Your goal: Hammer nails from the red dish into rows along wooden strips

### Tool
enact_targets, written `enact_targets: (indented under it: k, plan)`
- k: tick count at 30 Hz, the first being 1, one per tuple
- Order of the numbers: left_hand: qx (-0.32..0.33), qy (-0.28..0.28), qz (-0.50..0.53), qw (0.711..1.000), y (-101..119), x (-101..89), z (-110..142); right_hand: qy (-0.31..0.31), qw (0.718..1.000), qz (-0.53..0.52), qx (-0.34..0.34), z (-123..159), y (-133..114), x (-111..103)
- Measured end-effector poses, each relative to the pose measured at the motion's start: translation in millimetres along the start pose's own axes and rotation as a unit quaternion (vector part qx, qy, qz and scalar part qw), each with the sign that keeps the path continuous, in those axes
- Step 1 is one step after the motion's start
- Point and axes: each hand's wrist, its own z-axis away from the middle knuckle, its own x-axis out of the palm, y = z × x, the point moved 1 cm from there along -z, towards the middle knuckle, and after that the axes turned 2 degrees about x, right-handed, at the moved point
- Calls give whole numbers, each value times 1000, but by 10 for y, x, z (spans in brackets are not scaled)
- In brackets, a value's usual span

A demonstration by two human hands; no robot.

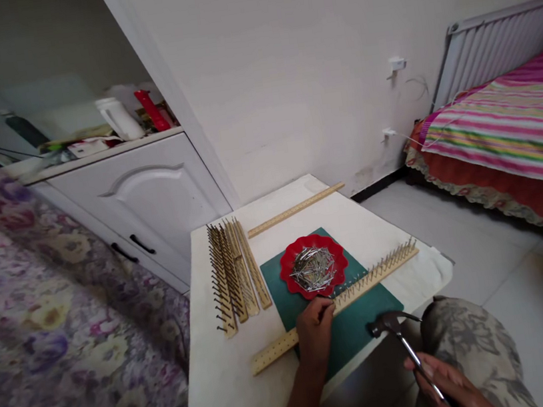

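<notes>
My left hand [314, 332] rests on a long wooden strip [336, 303] that lies slantwise over a green mat [354, 326]; its fingers are pinched together at the strip, near the last of a row of upright nails. What they pinch is too small to see. My right hand [446, 384] is closed round the handle of a hammer [395, 331], whose dark head hangs above the mat's near edge. A red scalloped dish [313, 267] heaped with loose nails sits just beyond my left hand.
Several nailed wooden strips [235, 272] lie side by side at the left of the white table [216, 386]. A bare strip [295, 210] lies at the far edge. A flowered bed is on the left, a white cabinet [150, 200] behind, a striped bed [507, 123] at right.
</notes>
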Motion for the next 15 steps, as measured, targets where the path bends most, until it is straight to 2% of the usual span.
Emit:
enact_targets:
  k: [9, 12, 15]
  plan:
    - [43, -1, -49, 998, 22, 24, -14, -7, 1000, 25, -16, 4, 9, 28]
    - [50, 1, -59, 997, 9, 29, -20, -27, 997, 65, -33, 26, -71, 157]
    - [58, 3, -56, 997, -13, 39, -21, -42, 987, 140, -67, 52, -245, 401]
